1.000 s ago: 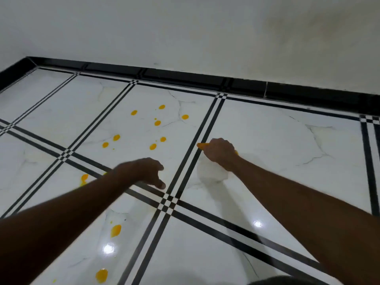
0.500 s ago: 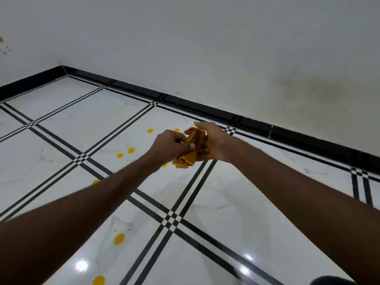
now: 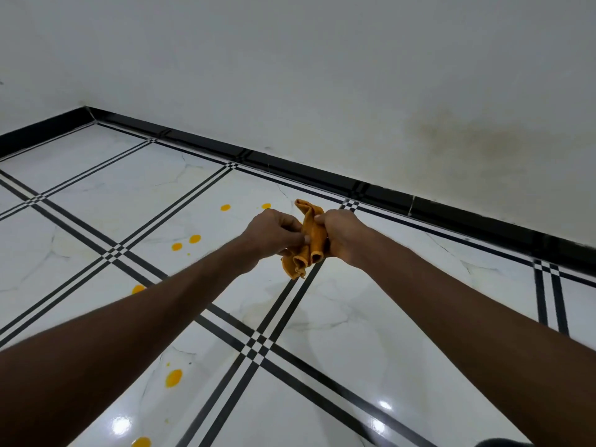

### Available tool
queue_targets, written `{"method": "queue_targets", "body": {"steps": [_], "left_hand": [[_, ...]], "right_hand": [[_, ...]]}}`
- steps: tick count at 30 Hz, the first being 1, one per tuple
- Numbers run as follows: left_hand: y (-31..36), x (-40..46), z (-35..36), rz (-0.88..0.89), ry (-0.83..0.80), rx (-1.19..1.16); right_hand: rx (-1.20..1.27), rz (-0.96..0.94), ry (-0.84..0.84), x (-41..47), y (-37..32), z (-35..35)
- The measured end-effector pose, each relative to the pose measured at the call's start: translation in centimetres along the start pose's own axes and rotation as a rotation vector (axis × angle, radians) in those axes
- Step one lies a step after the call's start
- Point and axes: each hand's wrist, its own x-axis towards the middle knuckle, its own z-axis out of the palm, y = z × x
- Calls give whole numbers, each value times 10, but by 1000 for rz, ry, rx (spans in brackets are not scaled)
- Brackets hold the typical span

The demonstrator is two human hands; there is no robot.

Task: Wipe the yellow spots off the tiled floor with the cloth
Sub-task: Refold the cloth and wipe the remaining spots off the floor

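An orange cloth (image 3: 308, 240) is bunched up and held in the air above the floor between both hands. My left hand (image 3: 269, 233) pinches its left side and my right hand (image 3: 342, 235) grips its right side. Several yellow spots lie on the white tiled floor (image 3: 371, 317): a pair (image 3: 185, 242) left of my hands, two further back (image 3: 225, 207), one partly behind my left forearm (image 3: 138, 288), a larger one (image 3: 173, 377) nearer me, and one at the bottom edge (image 3: 141, 442).
Black double lines cross the glossy tiles (image 3: 256, 345). A black skirting (image 3: 387, 191) runs along the white wall (image 3: 322, 75) behind, meeting a corner at the left (image 3: 87, 111). A brownish stain marks the wall at the right (image 3: 483, 143).
My right hand has lifted the cloth off the floor and my left hand has come up to take hold of it. The view has tilted up toward the wall.
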Motion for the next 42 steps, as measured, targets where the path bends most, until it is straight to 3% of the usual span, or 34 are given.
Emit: {"method": "queue_targets", "body": {"steps": [7,15,19,23,26,28,30,32,35,42], "left_hand": [[30,2,-53,58,272,7],[87,5,-88,228,265,81],[93,14,-99,275,316,112],[51,36,-89,167,361,37],[22,32,-68,-107,206,84],[12,19,-57,-361,-77,72],[4,9,-50,-475,-406,-138],[4,6,-39,-452,-519,-493],[15,7,-27,-330,-383,-733],[33,18,-37,-102,-11,-630]], "right_hand": [[-316,-223,205,1,-11,-31],[-362,-331,-305,-28,-31,-43],[-389,-374,-256,-33,-33,-35],[-216,-261,-205,-35,-34,-34],[-127,-218,-168,-39,-33,-30],[-117,-218,-126,-38,-31,-29],[-69,-211,-88,-39,-31,-30],[42,-197,-102,-40,-33,-31],[131,-203,-125,-41,-35,-31],[135,-219,1,-29,-35,-35]]}}
